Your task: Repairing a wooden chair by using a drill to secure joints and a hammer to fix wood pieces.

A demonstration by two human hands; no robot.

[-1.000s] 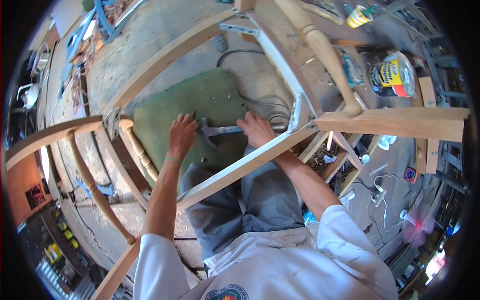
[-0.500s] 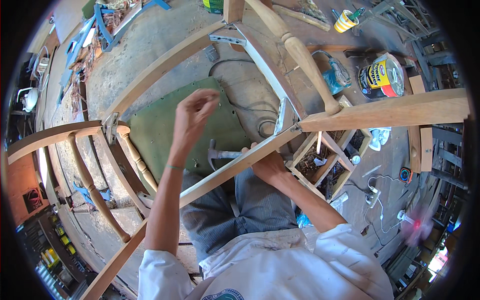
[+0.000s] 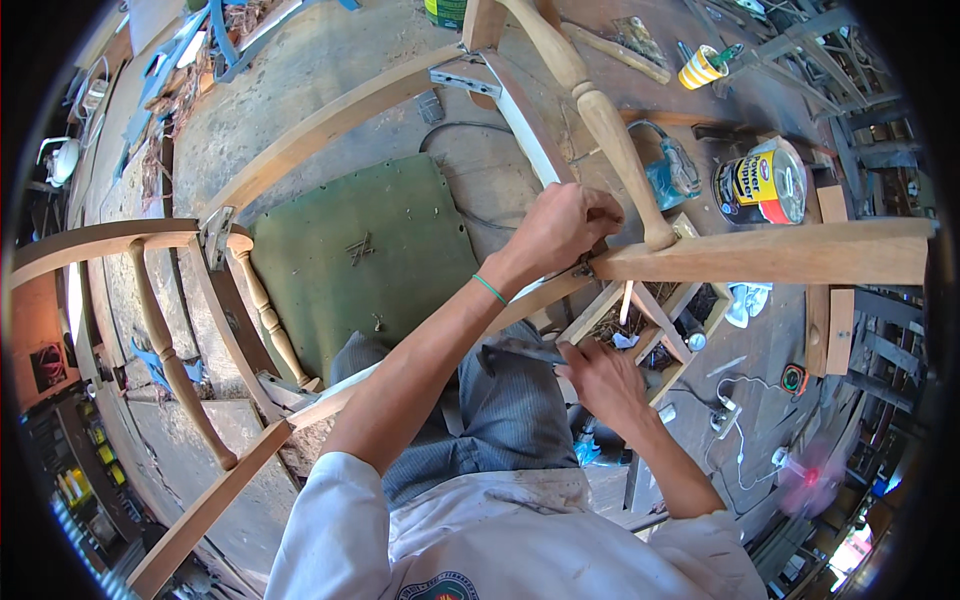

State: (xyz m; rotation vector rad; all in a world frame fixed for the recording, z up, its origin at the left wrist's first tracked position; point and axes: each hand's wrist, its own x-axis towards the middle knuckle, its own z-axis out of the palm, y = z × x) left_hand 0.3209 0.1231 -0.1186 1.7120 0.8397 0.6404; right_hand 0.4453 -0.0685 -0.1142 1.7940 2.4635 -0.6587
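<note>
A wooden chair frame (image 3: pixel 760 255) with turned spindles lies across my lap. My left hand (image 3: pixel 568 225) is at its right corner joint, fingers curled and pressed together; whatever they hold is hidden. Just below the rail, my right hand (image 3: pixel 608 385) grips a hammer (image 3: pixel 528 350) by its handle, the head pointing left over my thigh. A green panel (image 3: pixel 320 285) lies on the floor inside the frame, with a small pile of nails (image 3: pixel 358 248) and a small metal piece (image 3: pixel 378 322) on it.
A divided wooden box (image 3: pixel 655 375) of small hardware stands beside my right hand. Farther right are a paint can (image 3: pixel 765 185), a blue power tool (image 3: pixel 672 175), a striped cup (image 3: pixel 702 68), a power strip (image 3: pixel 728 415) and a spinning fan (image 3: pixel 812 478). Blue strips (image 3: pixel 215 40) lie far left.
My left hand has moved right, from above the green panel to the frame's corner, uncovering the nails. My right hand has shifted right and down with the hammer, now below the rail.
</note>
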